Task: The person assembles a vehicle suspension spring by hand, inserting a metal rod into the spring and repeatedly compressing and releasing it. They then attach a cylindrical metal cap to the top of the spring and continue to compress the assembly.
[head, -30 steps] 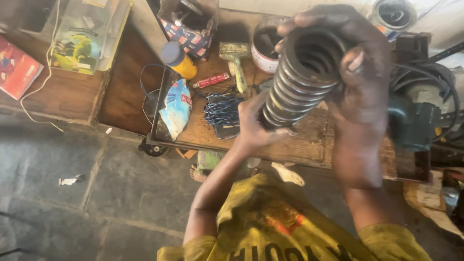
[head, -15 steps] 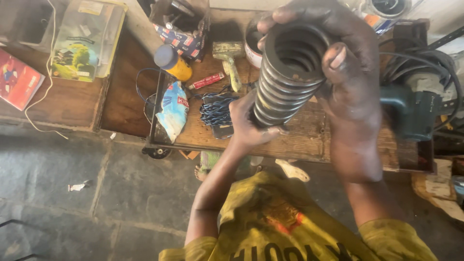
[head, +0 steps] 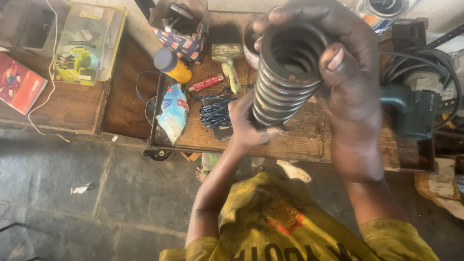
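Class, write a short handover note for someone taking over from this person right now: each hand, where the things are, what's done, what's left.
Left hand: grips the spring's lower end.
Right hand: wraps its top, thumb on the rim.
Spring: held tilted in the air above the bench, clear of it.
Nearby: paintbrush, blue cord, green power tool.
Done: spring lifted.
Left: unclear from this view.

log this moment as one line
left hand: grips coil spring bottom | right hand: wraps its top | spring: held tilted above wooden bench

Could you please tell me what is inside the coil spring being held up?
The coil spring looks hollow: only inner coils show, then darkness. Its lower end is covered by the left hand.
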